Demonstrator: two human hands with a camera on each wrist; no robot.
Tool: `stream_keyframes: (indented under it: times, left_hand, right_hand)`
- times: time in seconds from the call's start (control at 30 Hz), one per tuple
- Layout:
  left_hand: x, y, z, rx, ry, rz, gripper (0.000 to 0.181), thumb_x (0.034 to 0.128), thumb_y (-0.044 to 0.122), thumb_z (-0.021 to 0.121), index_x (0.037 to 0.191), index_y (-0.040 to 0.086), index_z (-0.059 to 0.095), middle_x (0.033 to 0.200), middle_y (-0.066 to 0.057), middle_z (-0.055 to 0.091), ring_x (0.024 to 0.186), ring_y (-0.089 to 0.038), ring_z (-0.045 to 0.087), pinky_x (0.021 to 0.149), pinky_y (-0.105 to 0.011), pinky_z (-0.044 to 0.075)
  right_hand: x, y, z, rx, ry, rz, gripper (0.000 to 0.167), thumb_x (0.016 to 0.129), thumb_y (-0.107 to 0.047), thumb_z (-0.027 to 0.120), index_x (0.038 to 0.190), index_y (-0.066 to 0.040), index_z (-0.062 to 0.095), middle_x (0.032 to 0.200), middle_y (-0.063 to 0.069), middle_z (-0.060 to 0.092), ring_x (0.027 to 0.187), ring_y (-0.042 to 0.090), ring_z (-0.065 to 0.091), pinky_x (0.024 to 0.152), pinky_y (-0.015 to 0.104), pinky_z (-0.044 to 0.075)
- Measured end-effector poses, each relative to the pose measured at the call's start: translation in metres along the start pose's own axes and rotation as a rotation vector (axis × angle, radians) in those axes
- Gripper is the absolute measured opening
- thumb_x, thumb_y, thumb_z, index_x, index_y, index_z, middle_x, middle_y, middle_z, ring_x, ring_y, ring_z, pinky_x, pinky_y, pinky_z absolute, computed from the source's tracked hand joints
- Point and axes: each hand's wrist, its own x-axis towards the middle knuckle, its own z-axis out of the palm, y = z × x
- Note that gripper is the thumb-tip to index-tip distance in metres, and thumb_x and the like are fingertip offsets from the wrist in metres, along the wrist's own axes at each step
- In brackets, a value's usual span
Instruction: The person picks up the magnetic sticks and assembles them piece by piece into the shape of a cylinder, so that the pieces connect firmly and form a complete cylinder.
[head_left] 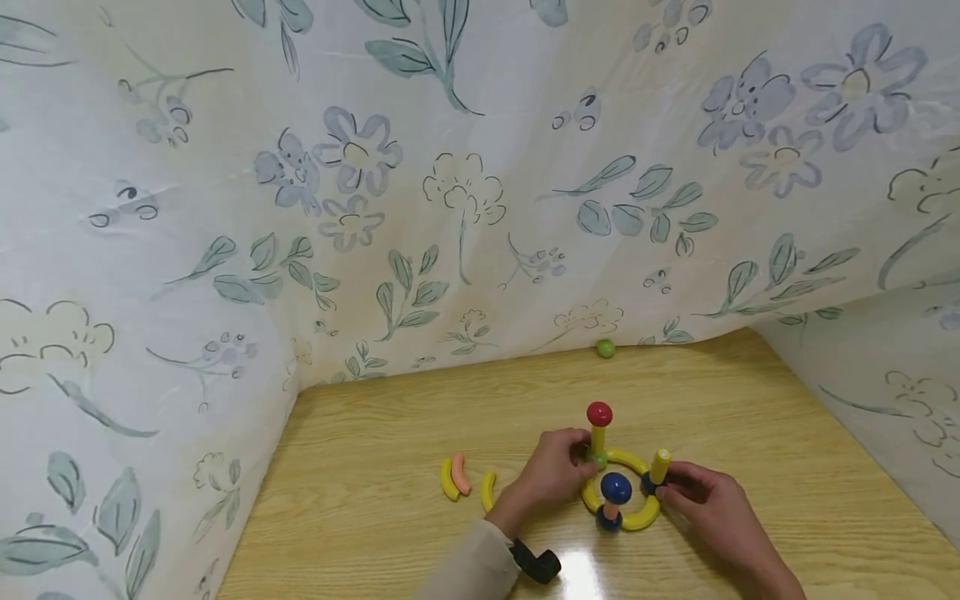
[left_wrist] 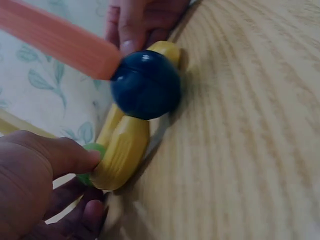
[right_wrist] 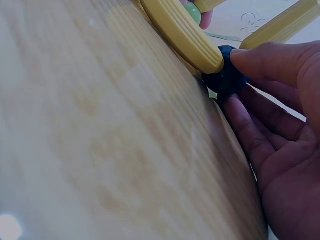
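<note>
Head view, left to right: a yellow curved rod [head_left: 448,481], a salmon curved rod [head_left: 461,475] and another yellow piece [head_left: 488,490] lie on the wood-grain tabletop [head_left: 360,450]. Just beyond, my left hand [head_left: 555,467] pinches the green ball joint [head_left: 600,460] of a yellow ring [head_left: 641,518], below a red-topped upright [head_left: 599,413]. A blue-topped post [head_left: 616,489] stands in front; across the ring, my right hand [head_left: 712,504] grips a dark blue ball [right_wrist: 227,80].

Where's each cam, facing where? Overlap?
Head: head-worn, facing forward-down at yellow ring; left hand, right hand, left sleeve show.
Left wrist: wrist-worn, facing left hand pinching green ball; right hand beyond.
Right wrist: wrist-worn, facing right hand pinching dark blue ball; part of left hand beyond.
Wrist views share: yellow ring, green ball.
</note>
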Motion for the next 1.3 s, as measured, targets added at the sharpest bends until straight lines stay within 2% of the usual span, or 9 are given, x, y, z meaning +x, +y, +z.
stream_keyframes:
  times: [0.1, 0.3, 0.47, 0.57, 0.67, 0.87, 1.0, 1.13, 1.3]
  left_hand:
    - [-0.001, 0.0, 0.002, 0.042, 0.017, 0.01, 0.032, 0.1009, 0.01, 0.078, 0.132, 0.011, 0.075, 0.113, 0.007, 0.074, 0.09, -0.001, 0.06, 0.08, -0.015, 0.055]
    - [-0.002, -0.001, 0.002, 0.05, 0.041, 0.019, 0.035, 0.1007, 0.009, 0.079, 0.136, 0.011, 0.075, 0.121, 0.003, 0.077, 0.093, 0.001, 0.063, 0.079, -0.014, 0.056]
    - [-0.004, -0.003, 0.002, 0.033, 0.061, 0.042, 0.037, 0.1011, 0.008, 0.078, 0.138, 0.01, 0.074, 0.124, -0.001, 0.078, 0.096, 0.003, 0.067, 0.082, -0.013, 0.057]
    - [-0.01, -0.001, -0.001, 0.035, 0.084, 0.036, 0.039, 0.1013, 0.011, 0.079, 0.139, 0.012, 0.073, 0.127, -0.001, 0.078, 0.1, 0.002, 0.069, 0.083, -0.014, 0.058]
    - [-0.022, 0.003, -0.01, 0.038, 0.119, 0.009, 0.04, 0.1014, 0.013, 0.079, 0.141, 0.013, 0.073, 0.132, -0.003, 0.077, 0.106, -0.007, 0.071, 0.087, -0.017, 0.059]
    - [-0.059, 0.008, -0.042, -0.049, 0.166, -0.015, 0.042, 0.1015, 0.011, 0.078, 0.143, 0.008, 0.071, 0.138, -0.016, 0.073, 0.114, -0.024, 0.076, 0.09, -0.021, 0.061]
    - [-0.089, 0.007, -0.075, -0.132, 0.194, -0.024, 0.042, 0.1018, 0.012, 0.079, 0.143, 0.01, 0.071, 0.139, -0.021, 0.071, 0.114, -0.03, 0.077, 0.089, -0.021, 0.062]
    - [-0.121, 0.0, -0.111, -0.157, 0.209, -0.058, 0.042, 0.1029, 0.015, 0.078, 0.143, 0.008, 0.069, 0.14, -0.024, 0.07, 0.12, -0.038, 0.074, 0.093, -0.024, 0.063]
    - [-0.157, -0.009, -0.151, -0.203, 0.199, -0.154, 0.045, 0.1036, 0.018, 0.078, 0.147, 0.009, 0.068, 0.145, -0.025, 0.068, 0.126, -0.04, 0.072, 0.094, -0.029, 0.064]
  right_hand:
    - [-0.001, -0.001, 0.0, -0.021, 0.008, -0.033, 0.042, 0.099, -0.022, 0.084, 0.135, -0.002, 0.075, 0.131, 0.018, 0.078, 0.103, 0.001, 0.073, 0.087, 0.016, 0.058]
    - [-0.003, 0.0, 0.003, -0.134, 0.071, -0.154, 0.034, 0.092, -0.024, 0.091, 0.124, -0.018, 0.081, 0.121, 0.003, 0.082, 0.107, -0.003, 0.07, 0.09, 0.018, 0.057]
    - [-0.004, -0.001, 0.004, -0.168, 0.094, -0.205, 0.033, 0.089, -0.023, 0.094, 0.119, -0.021, 0.082, 0.118, -0.001, 0.083, 0.106, -0.003, 0.07, 0.088, 0.018, 0.058]
    - [-0.004, -0.001, 0.005, -0.179, 0.101, -0.22, 0.032, 0.088, -0.022, 0.095, 0.118, -0.022, 0.082, 0.117, -0.002, 0.082, 0.105, -0.003, 0.07, 0.087, 0.018, 0.058]
    - [-0.003, -0.001, 0.006, -0.175, 0.095, -0.214, 0.032, 0.088, -0.022, 0.094, 0.118, -0.021, 0.082, 0.116, -0.001, 0.083, 0.103, -0.003, 0.07, 0.087, 0.019, 0.058]
    - [-0.005, 0.001, 0.005, -0.19, 0.081, -0.168, 0.035, 0.089, -0.025, 0.094, 0.121, -0.017, 0.082, 0.119, 0.005, 0.083, 0.104, 0.001, 0.071, 0.087, 0.018, 0.056]
    - [-0.008, 0.0, 0.004, -0.193, 0.086, -0.164, 0.037, 0.089, -0.026, 0.094, 0.122, -0.016, 0.082, 0.121, 0.007, 0.082, 0.106, 0.0, 0.07, 0.087, 0.015, 0.054]
    - [-0.01, -0.002, 0.005, -0.181, 0.08, -0.161, 0.038, 0.089, -0.027, 0.094, 0.123, -0.015, 0.081, 0.121, 0.008, 0.082, 0.105, -0.005, 0.068, 0.086, 0.012, 0.053]
    - [-0.013, -0.004, 0.005, -0.198, 0.062, -0.131, 0.042, 0.089, -0.032, 0.093, 0.125, -0.014, 0.081, 0.125, 0.011, 0.081, 0.108, 0.0, 0.069, 0.087, 0.011, 0.051]
